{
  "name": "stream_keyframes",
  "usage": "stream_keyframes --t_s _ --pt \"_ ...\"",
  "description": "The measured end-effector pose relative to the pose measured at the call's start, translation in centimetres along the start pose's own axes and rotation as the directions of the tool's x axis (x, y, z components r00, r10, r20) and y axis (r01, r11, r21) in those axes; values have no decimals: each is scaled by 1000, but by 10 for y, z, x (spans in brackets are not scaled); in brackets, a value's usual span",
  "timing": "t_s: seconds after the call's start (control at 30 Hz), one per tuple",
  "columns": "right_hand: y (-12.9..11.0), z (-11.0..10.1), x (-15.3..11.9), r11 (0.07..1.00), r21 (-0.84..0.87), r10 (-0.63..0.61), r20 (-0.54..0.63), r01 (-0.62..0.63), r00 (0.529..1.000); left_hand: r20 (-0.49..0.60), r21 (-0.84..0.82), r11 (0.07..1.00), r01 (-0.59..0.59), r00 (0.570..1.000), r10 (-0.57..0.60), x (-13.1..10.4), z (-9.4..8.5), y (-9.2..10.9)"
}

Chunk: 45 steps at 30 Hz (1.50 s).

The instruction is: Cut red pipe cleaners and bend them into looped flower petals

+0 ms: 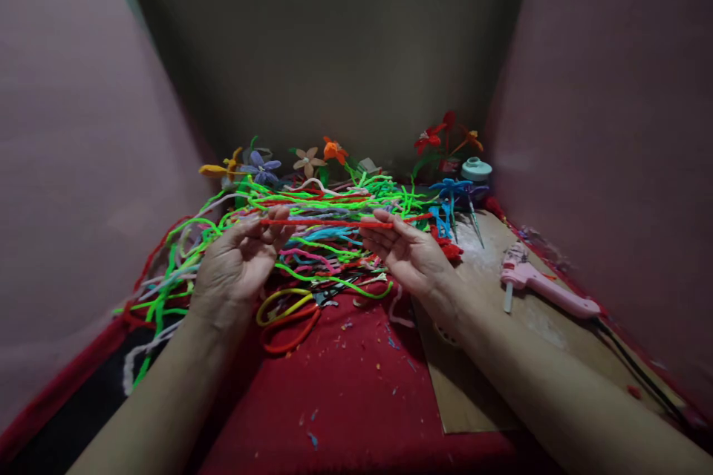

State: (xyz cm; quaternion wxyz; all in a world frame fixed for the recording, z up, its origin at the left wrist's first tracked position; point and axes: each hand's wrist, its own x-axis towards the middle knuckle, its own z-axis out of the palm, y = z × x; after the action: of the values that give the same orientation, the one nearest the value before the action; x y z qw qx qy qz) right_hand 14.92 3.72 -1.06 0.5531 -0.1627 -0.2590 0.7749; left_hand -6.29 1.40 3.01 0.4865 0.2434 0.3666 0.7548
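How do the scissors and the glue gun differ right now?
The scissors have one yellow and one red handle loop; the glue gun is mostly pink.
The scissors lie on the red cloth, while the glue gun lies on the brown board.
The scissors have no cord; the glue gun trails a dark cord.
Neither is held.

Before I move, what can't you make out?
- Head view: scissors, blade tips lost among the fuzzy stems.
- Head view: red stem, right end unclear behind the fingers of the right hand.
- Head view: round object, partly covered by the right forearm.
- Head view: glue gun cord, far end lost in shadow towards the right edge.
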Motion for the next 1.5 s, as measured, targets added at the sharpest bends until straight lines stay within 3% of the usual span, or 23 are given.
stream_keyframes --t_s 0.07,0.2,0.37,0.73,0.83,0.93,1.0,1.07,1.13,1.2,1.27,1.43,1.5 --pt "1 0 -1 1000 15 3 -33 -3 999 3 -116 993 37 999 -37 -1 1 1" --pt "5 0 -3 998 62 -9 -52 12 999 133 -281 949 140 985 -105 -3 -4 2" --pt "7 3 -6 994 108 19 11 -20 1000 221 -218 970 111 973 -62 -5 -10 4" --pt "4 10 -11 995 76 66 -29 -63 997 319 -163 980 117 946 -60 -15 -9 11" --pt "2 6 -9 996 72 45 -41 -42 998 297 -225 963 147 952 -76 -11 -11 13" --pt "1 3 -7 994 88 63 -38 -59 997 198 -303 944 131 977 -72 -2 -15 15" --pt "3 2 -7 993 73 92 -11 -91 996 203 -217 966 141 974 -97 1 -18 12" --pt "5 2 -9 991 22 128 19 -129 992 291 14 983 186 939 -182 -3 -16 5" --pt "8 2 -11 986 -45 165 38 -163 986 378 295 932 209 871 -314 -13 -12 -4" --pt "12 2 -12 979 -98 183 61 -177 981 462 488 852 190 772 -437 -25 -6 -14" --pt "15 1 -14 977 -140 174 93 -160 980 468 633 756 168 694 -547 -37 0 -23" --pt "22 0 -15 961 -272 73 111 -41 991 409 686 693 223 669 -620 -53 5 -38" --pt "24 0 -15 951 -310 55 98 -22 994 402 709 681 185 687 -605 -55 6 -40"
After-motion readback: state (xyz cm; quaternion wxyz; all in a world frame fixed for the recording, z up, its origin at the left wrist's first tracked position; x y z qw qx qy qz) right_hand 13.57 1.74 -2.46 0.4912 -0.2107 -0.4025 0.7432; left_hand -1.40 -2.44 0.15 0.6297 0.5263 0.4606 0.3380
